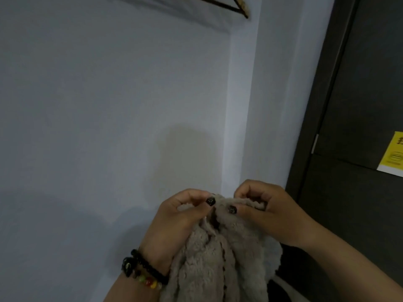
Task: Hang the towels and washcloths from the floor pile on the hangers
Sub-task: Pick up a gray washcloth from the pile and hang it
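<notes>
Landmark: the hanger (229, 6), a dark bar with a pale wooden end, only partly in frame at the top edge, against the pale wall (109, 105).

Towel: a beige fleecy towel (220, 253) is held up in front of the person, far below the hanger and slightly to its right; its bulk hangs down out of frame at the bottom.

Left hand: the left hand (181, 216), with beaded bracelets (141, 271) at the wrist, has thumb and fingers curled on the towel's top edge, pinching it.

Right hand: the right hand (266, 212) pinches the same top edge just beside the left, thumb on the near face.

Hands to each other: nearly touching, so the top edge is bunched between them rather than spread.

Long axis: the towel's gathered folds run straight down from the hands; the visible hanger bar runs roughly crosswise to that, slanting down to its right end.

Direction of the coming move: judged from the task, up and a little left, from the hands towards the hanger.

Nearer hand: the left sits slightly closer under the bar's visible end, though the two are almost level.

Likely need: the edge probably wants drawing apart before it can drape over the bar.

Beside: a dark door (359, 83) with a yellow sticker (394, 153) stands right of the hanger, well apart.
</notes>
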